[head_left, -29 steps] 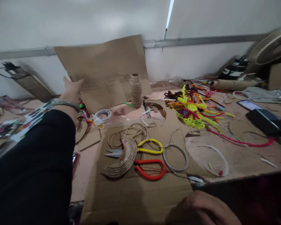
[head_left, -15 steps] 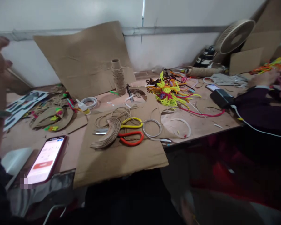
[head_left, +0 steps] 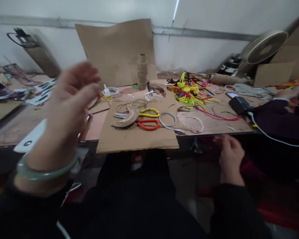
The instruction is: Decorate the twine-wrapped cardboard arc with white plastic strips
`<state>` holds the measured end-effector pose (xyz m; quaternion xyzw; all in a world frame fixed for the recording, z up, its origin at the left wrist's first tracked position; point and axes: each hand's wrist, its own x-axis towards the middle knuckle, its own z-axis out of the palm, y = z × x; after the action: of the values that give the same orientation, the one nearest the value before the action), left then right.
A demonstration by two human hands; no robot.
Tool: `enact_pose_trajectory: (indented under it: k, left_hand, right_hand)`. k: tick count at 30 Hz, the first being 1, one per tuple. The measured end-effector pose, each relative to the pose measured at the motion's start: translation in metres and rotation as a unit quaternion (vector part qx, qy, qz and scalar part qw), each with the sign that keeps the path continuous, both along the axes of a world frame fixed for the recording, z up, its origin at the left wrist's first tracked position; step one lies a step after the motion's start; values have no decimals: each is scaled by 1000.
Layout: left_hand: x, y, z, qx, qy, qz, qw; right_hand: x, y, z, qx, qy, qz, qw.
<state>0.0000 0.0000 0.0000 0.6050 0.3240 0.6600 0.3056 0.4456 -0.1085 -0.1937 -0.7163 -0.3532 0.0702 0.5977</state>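
My left hand [head_left: 69, 99] is raised in front of the table, motion-blurred, fingers curled together with nothing seen in them; a pale green bangle [head_left: 45, 171] circles its wrist. My right hand [head_left: 229, 156] hangs below the table's front edge, back toward me, fingers mostly hidden. On a flat cardboard sheet [head_left: 137, 141] lie scissors with a red handle [head_left: 148, 123] and a yellow one, a curved twine-wrapped cardboard piece [head_left: 127, 119] and a white wire ring [head_left: 167, 118]. Neither hand touches them.
A twine spool [head_left: 142, 71] stands before a cardboard sheet [head_left: 117, 46] leaning on the wall. Coloured pipe cleaners [head_left: 189, 91] are heaped at the right. A black box [head_left: 240, 104] with a white cable, a fan [head_left: 264, 46] and a co-worker's sleeve [head_left: 276, 114] are farther right.
The view pulled back and swung left. My left hand came from the left edge to centre-left, raised. My right hand has come into view below the table edge.
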Motion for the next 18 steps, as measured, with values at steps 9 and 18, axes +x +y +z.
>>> enact_pose_trajectory:
  k: [9, 18]
  left_hand:
    - [22, -10, -81, -231, 75, -80, 967]
    - [-1, -6, -87, -248, 189, -27, 950]
  right_hand:
    - [-133, 122, 121, -215, -403, 350, 818]
    - [-145, 116, 110, -366, -549, 367, 656]
